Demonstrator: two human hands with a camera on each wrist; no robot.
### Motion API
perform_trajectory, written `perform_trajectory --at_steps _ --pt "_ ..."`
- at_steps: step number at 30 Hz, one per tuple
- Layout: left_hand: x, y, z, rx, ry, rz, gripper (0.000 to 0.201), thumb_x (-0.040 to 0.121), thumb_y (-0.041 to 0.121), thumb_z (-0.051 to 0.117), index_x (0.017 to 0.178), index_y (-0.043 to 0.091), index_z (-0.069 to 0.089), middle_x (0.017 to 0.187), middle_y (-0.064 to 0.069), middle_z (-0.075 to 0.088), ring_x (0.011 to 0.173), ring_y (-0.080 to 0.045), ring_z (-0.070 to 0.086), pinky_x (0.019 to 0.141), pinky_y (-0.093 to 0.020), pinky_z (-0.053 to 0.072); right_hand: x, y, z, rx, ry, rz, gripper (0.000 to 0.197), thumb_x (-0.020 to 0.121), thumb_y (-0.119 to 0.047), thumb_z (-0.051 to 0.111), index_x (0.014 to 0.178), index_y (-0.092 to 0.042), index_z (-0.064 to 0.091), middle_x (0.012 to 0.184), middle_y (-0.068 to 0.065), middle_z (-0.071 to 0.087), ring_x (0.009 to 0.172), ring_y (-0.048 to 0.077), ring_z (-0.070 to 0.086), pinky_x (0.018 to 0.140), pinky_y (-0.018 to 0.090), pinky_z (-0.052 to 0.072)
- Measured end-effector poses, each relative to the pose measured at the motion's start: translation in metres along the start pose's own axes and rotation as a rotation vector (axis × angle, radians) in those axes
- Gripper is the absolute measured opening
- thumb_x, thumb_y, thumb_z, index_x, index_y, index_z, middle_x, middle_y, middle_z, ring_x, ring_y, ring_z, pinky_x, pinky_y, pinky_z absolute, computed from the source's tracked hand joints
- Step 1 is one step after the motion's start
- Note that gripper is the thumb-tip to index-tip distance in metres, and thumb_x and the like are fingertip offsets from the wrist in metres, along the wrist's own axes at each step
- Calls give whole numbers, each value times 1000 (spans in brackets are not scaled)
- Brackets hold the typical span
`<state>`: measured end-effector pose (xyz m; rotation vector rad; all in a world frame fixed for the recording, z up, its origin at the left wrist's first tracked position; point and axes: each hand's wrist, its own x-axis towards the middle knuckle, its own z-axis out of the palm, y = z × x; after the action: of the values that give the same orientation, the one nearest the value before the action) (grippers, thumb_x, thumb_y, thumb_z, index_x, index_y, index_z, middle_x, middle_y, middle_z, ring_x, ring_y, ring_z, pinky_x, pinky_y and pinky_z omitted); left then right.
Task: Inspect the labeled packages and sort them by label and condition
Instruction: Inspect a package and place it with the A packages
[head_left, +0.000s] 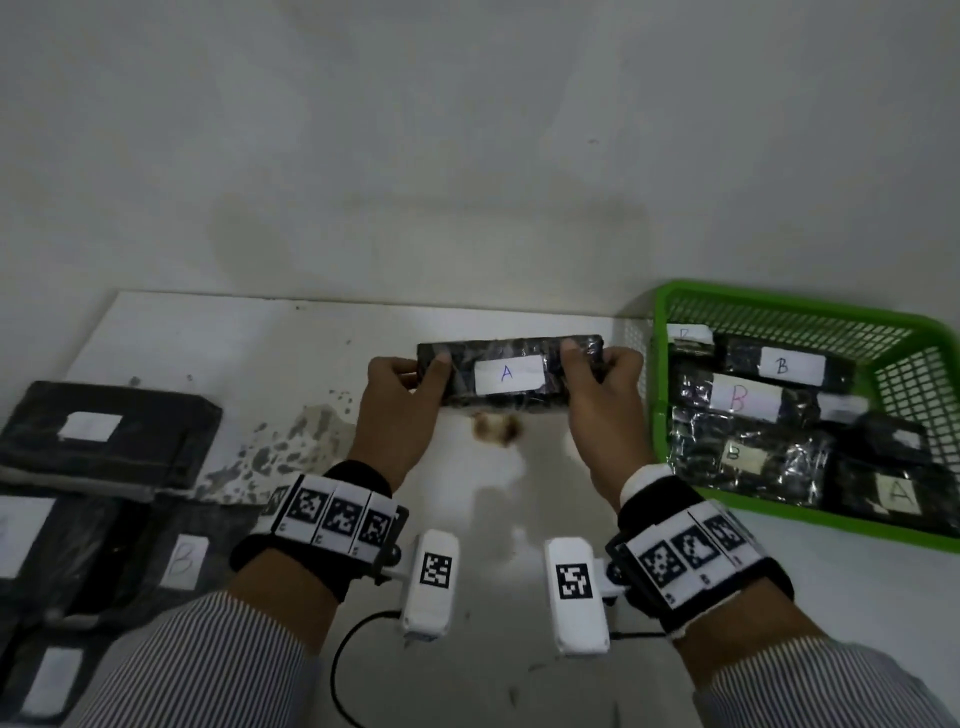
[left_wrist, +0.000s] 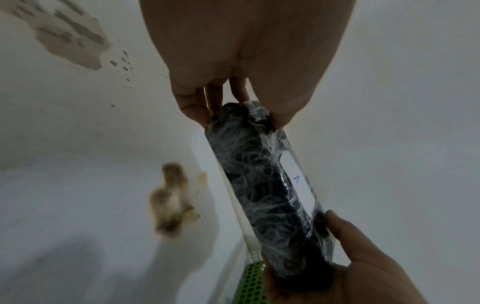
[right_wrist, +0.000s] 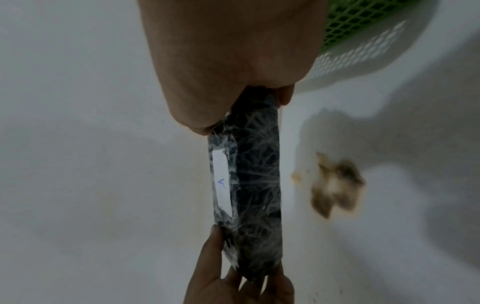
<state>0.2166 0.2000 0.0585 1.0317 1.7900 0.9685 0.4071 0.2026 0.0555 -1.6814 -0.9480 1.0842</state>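
Note:
I hold a black plastic-wrapped package (head_left: 462, 387) with a white label marked A (head_left: 508, 374) up over the white table, label facing me. My left hand (head_left: 415, 371) pinches its left end, thumb in front. My right hand (head_left: 592, 364) pinches the right end the same way. In the left wrist view the package (left_wrist: 259, 185) runs from my left hand (left_wrist: 241, 111) down to my right hand (left_wrist: 350, 267). Seen from the right wrist, the package (right_wrist: 254, 185) stretches from my right hand (right_wrist: 249, 98) to my left hand (right_wrist: 233, 277). Its wrap looks crinkled.
A green mesh basket (head_left: 779, 512) at the right holds several black packages, labelled B and A. More black packages (head_left: 104, 431) are stacked at the left, one marked B (head_left: 184, 561). A brown stain (head_left: 496, 428) marks the table (head_left: 311, 338) under the held package.

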Motion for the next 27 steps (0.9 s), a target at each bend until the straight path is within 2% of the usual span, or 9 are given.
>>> perform_trajectory --at_steps 3,5,7,11,14,16,19,22,27 --pt "-23 -4 -18 -59 -100 -8 55 93 65 52 131 25 50 119 1 62 109 -16 60 96 -40 50 -38 -13 -4 102 -51 -7 38 102 -41 58 128 -25 35 100 -5 65 86 12 63 74 29 51" --pt "-37 -10 -31 -51 -152 30 66 77 89 44 119 39 59 125 -1 62 120 -22 57 104 -49 48 -61 -18 -4 89 -105 -18 31 104 -39 55 131 -33 41 100 -6 71 86 14 68 74 34 57" --pt "-50 -16 -44 -92 -154 52 69 71 95 43 104 38 64 118 -1 67 119 -25 59 102 -52 50 -83 -22 -2 69 -144 2 20 105 -38 52 121 -27 56 105 -4 73 94 19 72 74 38 59" --pt "-80 -16 -73 -221 -175 26 64 75 82 49 108 28 61 112 -4 71 108 -27 68 99 -57 53 -123 -26 5 175 -172 42 22 101 -38 61 112 -20 58 107 4 73 89 23 72 61 35 58" --pt "-94 -18 -97 -255 -184 82 66 75 83 54 108 26 60 114 -9 70 108 -29 68 99 -58 53 -149 -28 13 167 -200 -17 39 89 -34 79 114 -16 54 104 5 71 83 21 68 60 35 54" --pt "-100 -18 -112 -283 -222 110 68 73 81 66 113 26 60 115 -3 72 109 -24 69 100 -54 53 -163 -29 19 160 -213 -59 46 84 -28 85 115 -15 52 103 7 68 81 20 66 60 35 52" --pt "-108 -22 -128 -311 -286 155 57 75 47 83 118 24 54 111 4 73 104 -13 71 98 -45 57 -177 -32 24 174 -206 -82 49 83 -23 85 116 -13 51 101 8 67 77 19 64 59 35 50" --pt "-112 -24 -136 -317 -297 181 48 83 20 83 117 24 50 108 0 72 99 -15 72 93 -43 59 -185 -33 25 166 -229 -93 50 83 -19 85 119 -12 50 101 8 67 76 18 64 61 36 50" --pt "-119 -19 -137 -356 -333 150 39 89 22 78 116 22 49 109 1 71 100 -23 74 84 -43 63 -189 -35 22 168 -234 -102 50 83 -14 84 118 -12 49 101 8 67 75 18 63 59 35 48"
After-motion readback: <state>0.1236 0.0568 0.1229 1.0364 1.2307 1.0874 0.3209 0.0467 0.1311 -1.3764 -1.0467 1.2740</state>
